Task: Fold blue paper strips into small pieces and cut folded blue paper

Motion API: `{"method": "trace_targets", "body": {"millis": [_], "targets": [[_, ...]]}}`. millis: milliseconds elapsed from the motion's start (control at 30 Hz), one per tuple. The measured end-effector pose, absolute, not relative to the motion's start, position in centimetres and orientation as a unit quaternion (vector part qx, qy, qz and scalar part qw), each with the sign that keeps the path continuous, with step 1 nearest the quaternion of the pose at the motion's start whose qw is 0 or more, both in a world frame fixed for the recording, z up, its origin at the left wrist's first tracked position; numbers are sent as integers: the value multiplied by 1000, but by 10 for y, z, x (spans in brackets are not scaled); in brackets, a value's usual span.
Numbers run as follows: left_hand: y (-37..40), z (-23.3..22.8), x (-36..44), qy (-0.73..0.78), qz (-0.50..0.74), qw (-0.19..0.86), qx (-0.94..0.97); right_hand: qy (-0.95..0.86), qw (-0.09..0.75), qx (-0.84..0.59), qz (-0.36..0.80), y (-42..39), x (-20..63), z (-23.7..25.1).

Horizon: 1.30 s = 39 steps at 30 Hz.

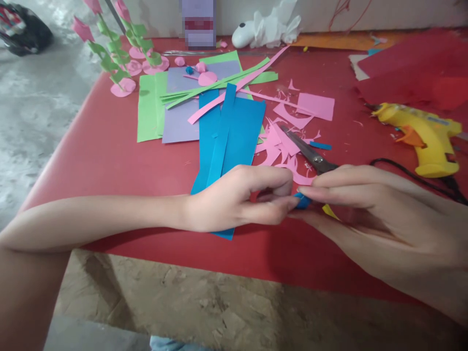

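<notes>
A small piece of blue paper (302, 201) was pinched between the fingertips of the left hand (252, 200) and the right hand (387, 214), over the desk (109, 165); since it was mostly covered by them, its shape could not be told; of the scissors (318, 160), the handles were hidden by the right hand; the blue sheets (241, 131) were partly covered by the left hand; the red sheets (409, 68) were cut off at the right edge; a yellow scrap (330, 211) was half blocked by the right hand.
</notes>
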<state>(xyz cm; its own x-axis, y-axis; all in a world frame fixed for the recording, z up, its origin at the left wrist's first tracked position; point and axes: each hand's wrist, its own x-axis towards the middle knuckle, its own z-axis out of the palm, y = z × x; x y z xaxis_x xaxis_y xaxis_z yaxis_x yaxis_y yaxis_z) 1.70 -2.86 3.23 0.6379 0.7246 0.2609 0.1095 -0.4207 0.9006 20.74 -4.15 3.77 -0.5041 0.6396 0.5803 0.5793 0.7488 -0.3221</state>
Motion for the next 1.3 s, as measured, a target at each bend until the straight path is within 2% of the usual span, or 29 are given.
{"method": "trace_targets", "body": {"millis": [233, 567, 867, 1033, 1300], "targets": [[-28, 26, 15, 241, 353, 511, 746, -861, 371, -327, 121, -35, 209, 39], [-28, 15, 15, 214, 350, 431, 803, -859, 394, -310, 108, -31, 203, 33], [-27, 12, 17, 213, 379, 423, 795, -865, 389, -306, 79, -34, 203, 34], [-27, 13, 17, 243, 371, 458, 770, -872, 390, -288, 64, -31, 202, 29], [-24, 16, 18, 300, 332, 581, 680, -874, 385, -287, 70, -30, 200, 24]]}}
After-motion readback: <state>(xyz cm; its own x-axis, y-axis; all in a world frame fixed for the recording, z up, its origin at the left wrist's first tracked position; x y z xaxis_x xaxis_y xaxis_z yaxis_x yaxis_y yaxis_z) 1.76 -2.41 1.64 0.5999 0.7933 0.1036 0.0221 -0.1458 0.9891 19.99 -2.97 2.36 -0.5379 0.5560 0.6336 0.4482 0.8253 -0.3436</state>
